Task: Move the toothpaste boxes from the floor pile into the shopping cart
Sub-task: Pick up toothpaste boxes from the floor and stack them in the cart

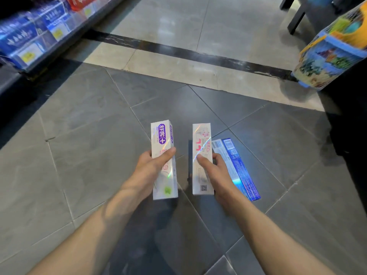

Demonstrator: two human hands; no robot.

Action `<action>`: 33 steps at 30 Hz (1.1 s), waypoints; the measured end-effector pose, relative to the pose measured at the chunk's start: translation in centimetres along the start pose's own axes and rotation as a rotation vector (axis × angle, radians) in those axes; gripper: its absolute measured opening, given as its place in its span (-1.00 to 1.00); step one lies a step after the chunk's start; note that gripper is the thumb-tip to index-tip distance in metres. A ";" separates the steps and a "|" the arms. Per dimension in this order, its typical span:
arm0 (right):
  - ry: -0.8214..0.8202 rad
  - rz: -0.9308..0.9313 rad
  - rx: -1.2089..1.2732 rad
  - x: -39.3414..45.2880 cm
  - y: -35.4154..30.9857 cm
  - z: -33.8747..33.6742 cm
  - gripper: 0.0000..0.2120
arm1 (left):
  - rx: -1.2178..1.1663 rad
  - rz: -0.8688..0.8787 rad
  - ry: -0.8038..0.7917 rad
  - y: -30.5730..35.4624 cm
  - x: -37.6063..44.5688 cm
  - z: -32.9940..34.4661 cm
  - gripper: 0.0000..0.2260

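The left hand [154, 165] grips a white toothpaste box with a purple logo [163, 155], thumb curled across its face and fingers behind. The right hand [213, 165] holds a second white box [202, 155] the same way, thumb on top and fingertips wrapping the far edge. Both boxes are lifted, pointing away from the person. Just beside the right hand, a blue box [240, 171] lies flat on the floor [79, 135], still to be collected.

The shopping cart is not clearly in view, so each box must be carried out of frame; the glossy cardboard could slide from a one-handed grip during that swing, and the blue box might be overlooked.

The floor is grey tile crossed by a paler band and a dark strip [188, 51]. A store shelf [35, 36] of blue packages runs along the left, and a colourful package [333, 52] sits at the right edge.
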State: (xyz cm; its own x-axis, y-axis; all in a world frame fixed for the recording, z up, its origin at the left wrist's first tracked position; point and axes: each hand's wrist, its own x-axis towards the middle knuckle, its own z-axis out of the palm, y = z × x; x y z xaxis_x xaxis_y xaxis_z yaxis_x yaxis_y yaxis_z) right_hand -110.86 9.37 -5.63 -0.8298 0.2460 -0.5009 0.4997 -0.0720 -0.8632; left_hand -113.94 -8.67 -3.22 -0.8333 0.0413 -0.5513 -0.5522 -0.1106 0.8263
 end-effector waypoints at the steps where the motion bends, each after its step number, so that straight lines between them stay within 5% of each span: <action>1: -0.006 -0.004 0.009 -0.2 -0.8 0.4 -0.68 | -0.010 -0.008 -0.013 0.9 -0.2 -0.3 -0.66; 7: -0.069 0.021 0.003 -5.5 -8.5 -0.2 -0.49 | -0.051 -0.052 -0.036 8.7 -5.6 -1.0 -0.37; 13: -0.053 0.038 0.037 -15.8 -23.8 -3.8 -0.63 | -0.115 -0.055 -0.018 21.8 -17.4 2.3 -0.67; 25: -0.014 -0.033 0.089 -41.8 -59.7 -10.9 -0.67 | 0.022 0.078 -0.053 55.0 -44.8 12.9 -0.70; 30: 0.011 -0.084 0.130 -47.5 -67.5 -14.1 -0.68 | -0.018 0.108 -0.176 62.6 -52.9 16.1 -0.62; 33: 0.045 -0.134 0.154 -49.5 -70.7 -16.6 -0.49 | 0.030 0.170 -0.212 65.7 -55.1 18.3 -0.57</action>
State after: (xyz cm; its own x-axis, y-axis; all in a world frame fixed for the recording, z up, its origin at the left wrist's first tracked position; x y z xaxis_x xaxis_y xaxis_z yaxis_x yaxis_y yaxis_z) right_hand -101.01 18.30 81.30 -0.8726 0.3056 -0.3810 0.3391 -0.1825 -0.9229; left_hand -104.76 -0.01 83.54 -0.8995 0.2315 -0.3706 -0.4018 -0.1049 0.9097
